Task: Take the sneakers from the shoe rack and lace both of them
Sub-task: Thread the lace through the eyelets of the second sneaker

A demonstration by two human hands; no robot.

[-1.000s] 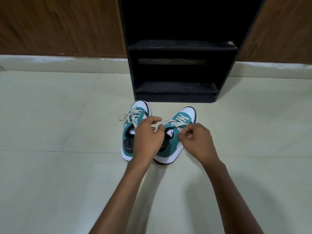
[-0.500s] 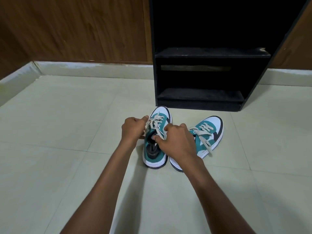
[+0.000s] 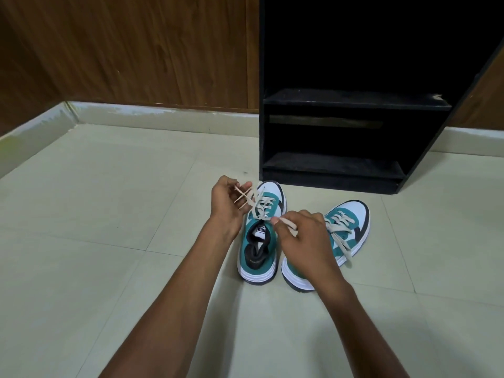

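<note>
Two teal, white and black sneakers stand side by side on the tiled floor, toes towards the black shoe rack. Over the left sneaker, my left hand pinches one end of its beige lace, lifted beside the toe. My right hand pinches the other end of that lace near the tongue. My right hand partly covers the right sneaker, whose lace hangs loose over its outer side.
The shoe rack's two visible shelves hold nothing. A wood-panelled wall with a pale skirting runs behind and along the left. Pale floor tiles spread around the shoes.
Both hands left the right sneaker and went to the left one. They now hold its two lace ends pulled apart. The view has shifted left.
</note>
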